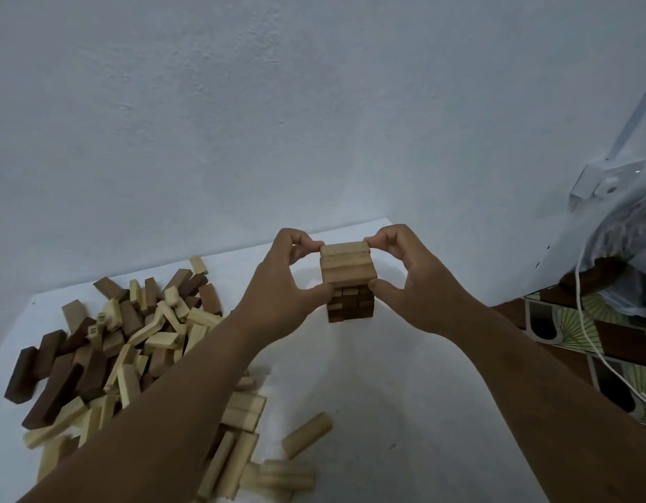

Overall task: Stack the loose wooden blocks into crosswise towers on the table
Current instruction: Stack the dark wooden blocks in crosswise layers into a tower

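A crosswise tower of wooden blocks (348, 281) stands on the white table (368, 375), light blocks on top and darker ones lower down. My left hand (289, 281) pinches the tower's top layer from the left, forefinger at the far edge and thumb at the near corner. My right hand (405, 270) pinches the same layer from the right in the same way. A big heap of loose light and dark blocks (107, 350) lies to the left, partly hidden under my left forearm.
A single light block (307, 434) and a few more (281, 477) lie near the front. The pale wall rises right behind the table. At the right are a patterned floor (575, 332), a white cable (601, 353) and a wall bracket (604, 181).
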A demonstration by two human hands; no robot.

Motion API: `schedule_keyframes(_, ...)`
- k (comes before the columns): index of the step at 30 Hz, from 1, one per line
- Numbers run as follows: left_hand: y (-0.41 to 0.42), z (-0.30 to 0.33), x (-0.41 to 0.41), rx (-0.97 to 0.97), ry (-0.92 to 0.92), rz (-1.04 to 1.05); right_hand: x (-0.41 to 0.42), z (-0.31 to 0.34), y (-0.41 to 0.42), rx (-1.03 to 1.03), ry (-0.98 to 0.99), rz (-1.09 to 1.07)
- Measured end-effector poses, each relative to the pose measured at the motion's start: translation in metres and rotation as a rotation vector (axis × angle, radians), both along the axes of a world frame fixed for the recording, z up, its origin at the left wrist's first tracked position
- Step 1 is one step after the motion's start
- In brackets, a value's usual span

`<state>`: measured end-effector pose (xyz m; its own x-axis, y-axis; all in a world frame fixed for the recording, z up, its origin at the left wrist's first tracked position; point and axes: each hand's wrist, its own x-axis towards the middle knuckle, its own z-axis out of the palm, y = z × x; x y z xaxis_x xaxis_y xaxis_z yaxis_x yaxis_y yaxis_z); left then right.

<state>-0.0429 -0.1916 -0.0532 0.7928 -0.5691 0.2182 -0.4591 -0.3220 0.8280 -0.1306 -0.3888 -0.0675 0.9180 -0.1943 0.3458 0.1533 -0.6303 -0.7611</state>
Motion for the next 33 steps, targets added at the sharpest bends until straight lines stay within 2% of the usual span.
schedule_keyframes(10, -0.009, -0.017, 0.014, -0.004, 0.076, 0.026, 0.012, -0.009, -0.008, 0.006, 0.1, 0.005)
schedule_keyframes(19, -0.007, -0.024, 0.016, -0.001, 0.089, 0.026, 0.011, -0.017, -0.005, 0.023, 0.084, -0.011)
schedule_keyframes(22, -0.007, -0.025, 0.014, -0.016, 0.145, -0.003, 0.011, -0.02, 0.002, 0.195, 0.135, -0.022)
schedule_keyframes(26, -0.016, -0.022, -0.005, -0.222, 0.463, 0.042, 0.012, -0.019, 0.025, 0.572, 0.153, -0.174)
schedule_keyframes(29, -0.029, -0.022, -0.023, -0.25, 0.572, 0.106, 0.013, -0.022, 0.039, 0.69, 0.239, -0.254)
schedule_keyframes(33, -0.043, -0.034, -0.024, -0.196, 0.646, 0.184, 0.018, -0.032, 0.046, 0.699, 0.304, -0.29)
